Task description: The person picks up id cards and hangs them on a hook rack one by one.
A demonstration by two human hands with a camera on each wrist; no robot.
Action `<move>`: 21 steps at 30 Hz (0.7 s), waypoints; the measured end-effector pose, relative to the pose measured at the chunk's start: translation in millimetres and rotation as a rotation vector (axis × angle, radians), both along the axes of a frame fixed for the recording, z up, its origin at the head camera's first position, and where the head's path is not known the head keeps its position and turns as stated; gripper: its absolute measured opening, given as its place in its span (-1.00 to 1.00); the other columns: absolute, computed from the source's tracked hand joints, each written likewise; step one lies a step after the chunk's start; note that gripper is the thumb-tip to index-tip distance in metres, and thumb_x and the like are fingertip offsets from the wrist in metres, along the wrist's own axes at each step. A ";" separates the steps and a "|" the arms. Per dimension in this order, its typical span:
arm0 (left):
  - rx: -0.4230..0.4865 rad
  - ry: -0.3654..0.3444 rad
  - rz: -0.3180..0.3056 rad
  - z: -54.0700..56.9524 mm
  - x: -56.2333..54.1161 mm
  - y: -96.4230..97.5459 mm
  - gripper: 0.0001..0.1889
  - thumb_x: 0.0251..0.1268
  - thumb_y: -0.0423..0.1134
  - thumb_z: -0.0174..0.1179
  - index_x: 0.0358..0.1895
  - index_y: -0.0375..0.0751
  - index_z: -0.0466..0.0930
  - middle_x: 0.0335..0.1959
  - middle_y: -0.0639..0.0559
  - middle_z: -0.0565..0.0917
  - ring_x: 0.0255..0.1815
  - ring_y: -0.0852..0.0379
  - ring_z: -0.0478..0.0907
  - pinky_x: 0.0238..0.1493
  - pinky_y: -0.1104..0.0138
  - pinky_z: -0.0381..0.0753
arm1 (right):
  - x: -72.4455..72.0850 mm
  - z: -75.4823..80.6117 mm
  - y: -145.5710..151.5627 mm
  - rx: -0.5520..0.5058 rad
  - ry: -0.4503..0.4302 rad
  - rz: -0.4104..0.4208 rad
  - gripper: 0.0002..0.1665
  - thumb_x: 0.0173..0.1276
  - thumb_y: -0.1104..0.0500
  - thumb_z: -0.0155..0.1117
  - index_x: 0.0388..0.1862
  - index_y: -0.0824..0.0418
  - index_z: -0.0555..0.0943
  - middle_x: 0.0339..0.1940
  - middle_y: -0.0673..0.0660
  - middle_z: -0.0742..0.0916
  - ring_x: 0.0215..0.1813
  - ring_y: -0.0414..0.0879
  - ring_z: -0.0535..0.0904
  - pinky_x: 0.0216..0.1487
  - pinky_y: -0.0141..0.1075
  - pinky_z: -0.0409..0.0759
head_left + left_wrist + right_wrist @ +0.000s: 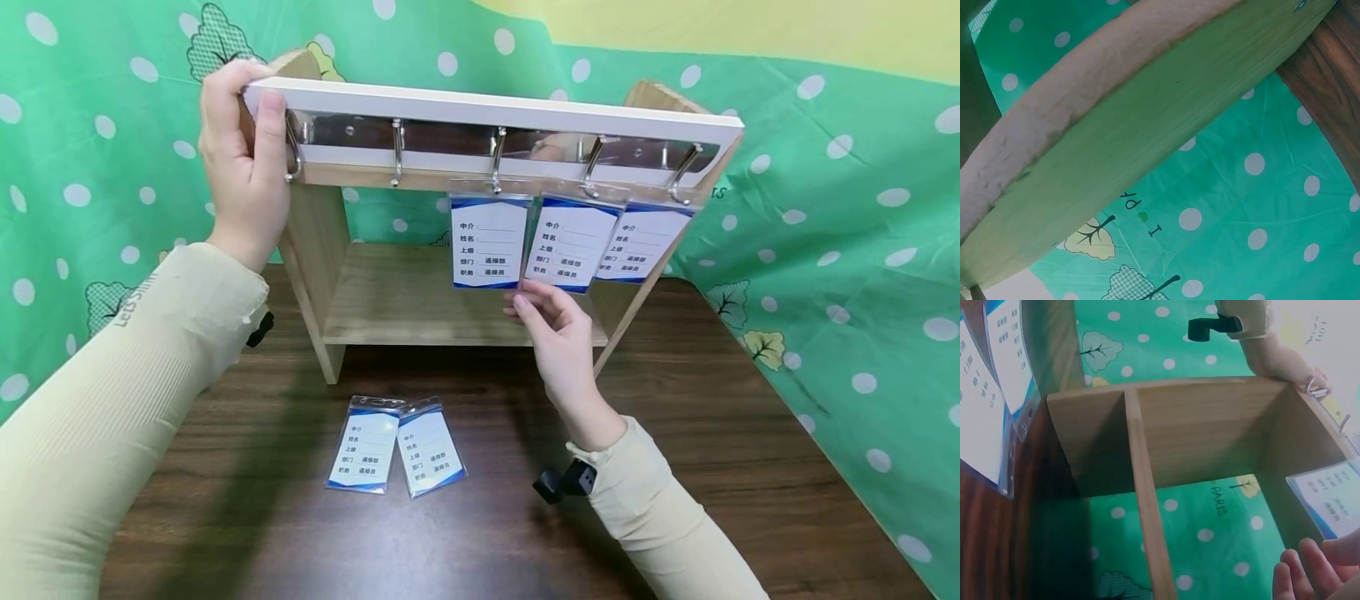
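My left hand (243, 167) grips the upper left corner of a white hook rail (487, 96) on a wooden shelf unit (450, 292); the thumb lies on the front. Metal hooks line the rail. Three clear badge holders with blue-and-white cards hang at its middle and right: a left one (487, 242), a middle one (573, 237) and a right one (647, 237). My right hand (558, 333) is at the lower edges of the left and middle badge holders, its fingers loosely bent. Thumb and fingertips look slightly apart. Any slight contact is hard to tell.
On the dark wooden table (247, 500), in front of the shelf unit, lie two more badge holders, a left one (365, 446) and a right one (431, 450), touching at their tops. Green dotted cloth (847, 275) stands behind and at the sides.
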State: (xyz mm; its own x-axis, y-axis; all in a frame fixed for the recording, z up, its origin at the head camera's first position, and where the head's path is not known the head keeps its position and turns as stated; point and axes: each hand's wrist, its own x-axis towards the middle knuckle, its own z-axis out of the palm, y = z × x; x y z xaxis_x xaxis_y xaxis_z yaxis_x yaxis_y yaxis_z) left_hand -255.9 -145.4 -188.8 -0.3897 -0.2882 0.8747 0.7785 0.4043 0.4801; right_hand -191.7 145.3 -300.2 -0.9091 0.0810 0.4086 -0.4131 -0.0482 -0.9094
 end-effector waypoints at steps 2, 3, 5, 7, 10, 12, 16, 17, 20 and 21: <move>0.002 0.001 -0.004 -0.1 0.0 0.1 -0.78 0.42 -0.39 -0.07 0.02 -0.28 0.50 -0.07 0.36 0.42 -0.03 0.35 0.39 0.09 0.46 0.34 | 2.1 -3.1 -0.6 -0.015 -0.010 0.010 -0.70 0.41 0.44 0.14 0.09 0.53 0.53 -0.20 0.09 0.78 -0.23 -0.18 0.71 -0.04 -0.33 0.67; 0.003 0.000 -0.005 -0.2 0.0 0.1 -0.78 0.42 -0.38 -0.07 0.02 -0.28 0.50 -0.07 0.36 0.42 -0.02 0.34 0.39 0.09 0.45 0.34 | 3.1 -4.4 -1.0 -0.019 -0.015 0.011 -0.70 0.41 0.44 0.14 0.09 0.53 0.53 -0.21 0.07 0.78 -0.23 -0.17 0.71 -0.04 -0.32 0.67; 0.003 0.000 -0.003 -0.3 0.0 0.1 -0.78 0.42 -0.38 -0.06 0.02 -0.28 0.51 -0.07 0.37 0.42 -0.02 0.34 0.39 0.09 0.45 0.34 | 5.2 -6.3 -1.8 -0.028 -0.023 0.015 -0.69 0.41 0.44 0.14 0.10 0.55 0.52 -0.22 0.04 0.78 -0.24 -0.16 0.72 -0.05 -0.32 0.68; 0.004 -0.001 0.000 -0.2 0.2 0.2 -0.77 0.42 -0.39 -0.07 0.02 -0.28 0.51 -0.08 0.37 0.42 -0.03 0.35 0.39 0.08 0.46 0.34 | 7.0 -7.5 -2.6 -0.032 -0.030 0.017 -0.69 0.41 0.43 0.14 0.09 0.54 0.52 -0.24 -0.01 0.79 -0.25 -0.15 0.72 -0.07 -0.32 0.68; 0.002 -0.001 0.005 0.0 0.5 0.2 -0.77 0.42 -0.39 -0.08 0.02 -0.28 0.51 -0.08 0.37 0.42 -0.03 0.36 0.38 0.07 0.46 0.33 | 8.6 -9.5 -2.9 -0.031 -0.039 0.018 -0.71 0.41 0.42 0.15 0.07 0.51 0.54 -0.23 0.01 0.79 -0.25 -0.14 0.72 -0.08 -0.34 0.68; 0.002 0.000 0.006 0.4 0.6 0.1 -0.77 0.42 -0.39 -0.08 0.02 -0.27 0.51 -0.08 0.37 0.42 -0.04 0.36 0.38 0.07 0.46 0.33 | 9.1 -11.0 -2.8 -0.031 -0.044 0.021 -0.73 0.41 0.42 0.15 0.06 0.49 0.55 -0.24 0.01 0.80 -0.26 -0.16 0.72 -0.08 -0.34 0.67; -0.001 0.001 0.004 0.6 0.6 -0.1 -0.77 0.42 -0.40 -0.08 0.02 -0.27 0.50 -0.08 0.37 0.41 -0.04 0.38 0.38 0.08 0.46 0.33 | 11.6 -13.6 -3.9 -0.041 -0.065 0.033 -0.73 0.42 0.44 0.13 0.06 0.49 0.55 -0.30 -0.07 0.78 -0.28 -0.18 0.71 -0.10 -0.34 0.68; -0.002 0.003 0.002 0.5 0.5 -0.1 -0.77 0.42 -0.41 -0.08 0.02 -0.28 0.50 -0.08 0.37 0.41 -0.04 0.38 0.38 0.08 0.46 0.33 | 12.3 -14.5 -4.4 -0.041 -0.073 0.037 -0.72 0.42 0.44 0.12 0.07 0.50 0.54 -0.30 -0.09 0.78 -0.28 -0.19 0.70 -0.10 -0.34 0.68; -0.004 0.005 0.001 0.2 0.1 -0.2 -0.78 0.42 -0.40 -0.07 0.02 -0.29 0.50 -0.08 0.37 0.41 -0.03 0.36 0.38 0.09 0.45 0.33 | 16.0 -16.4 -6.8 -0.039 -0.097 0.045 -0.71 0.42 0.44 0.12 0.09 0.51 0.54 -0.30 -0.07 0.77 -0.28 -0.18 0.70 -0.11 -0.33 0.68; -0.004 0.006 0.001 0.1 -0.1 -0.2 -0.78 0.42 -0.40 -0.07 0.02 -0.29 0.50 -0.08 0.37 0.41 -0.03 0.36 0.38 0.09 0.45 0.33 | 17.1 -17.1 -7.5 -0.038 -0.105 0.046 -0.71 0.42 0.44 0.12 0.09 0.51 0.54 -0.29 -0.05 0.78 -0.28 -0.17 0.70 -0.11 -0.33 0.69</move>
